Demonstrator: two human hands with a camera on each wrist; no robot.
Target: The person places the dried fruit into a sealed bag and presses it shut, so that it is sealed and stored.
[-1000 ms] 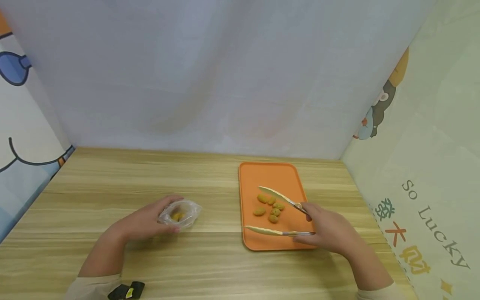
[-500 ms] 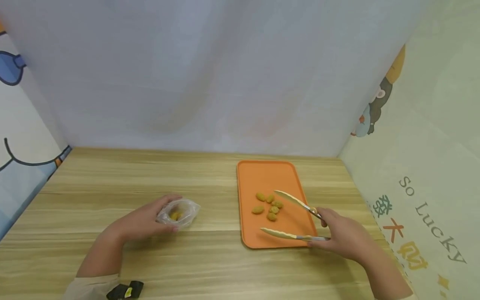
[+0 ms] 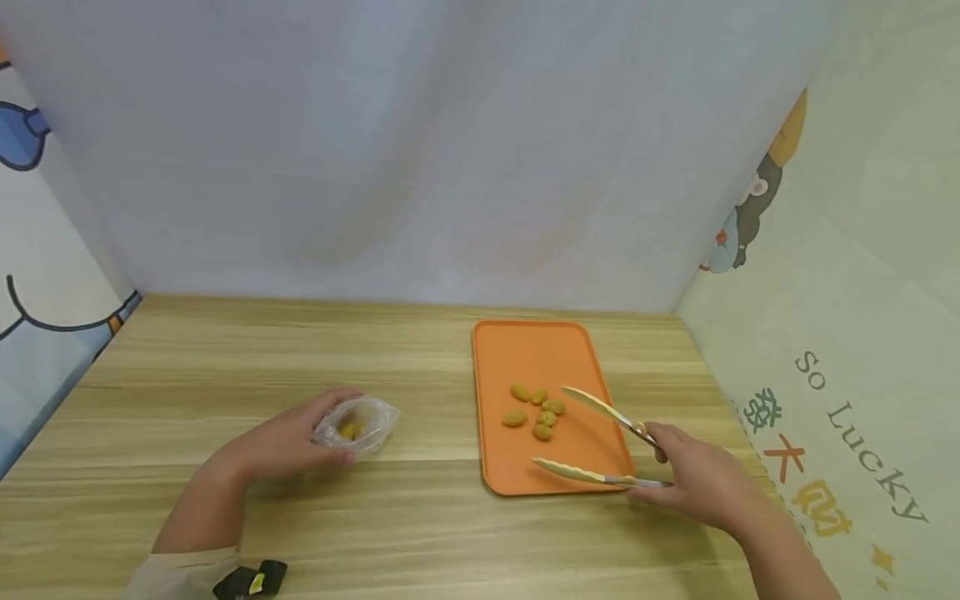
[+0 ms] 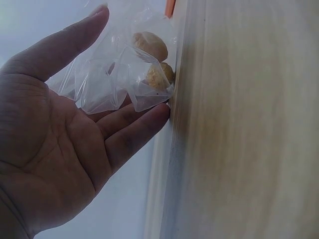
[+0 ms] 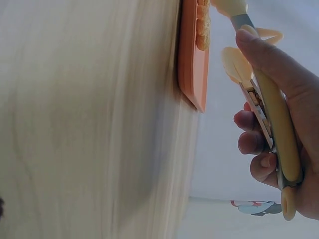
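Observation:
My left hand holds a clear plastic bag upright on the table, thumb and fingers curved around its sides. Inside the bag lie yellowish-brown rounded pieces; two show through the film in the left wrist view. At the right, my right hand grips tongs with cream tips and metal arms, the two arms spread wide. Their tips hover above the right part of an orange tray, with nothing between them. Several small yellowish-brown nugget-like pieces lie on the tray, left of the tongs.
The wooden table carries the tray and bag, with bare wood between them. A pale curtain hangs behind it, and a printed wall covering rises on the right. A black strap shows by my left sleeve.
My right hand has drawn the tongs rightward and slightly toward me, away from the pieces on the tray. Their arms stay spread. My left hand and the bag hold nearly the same place.

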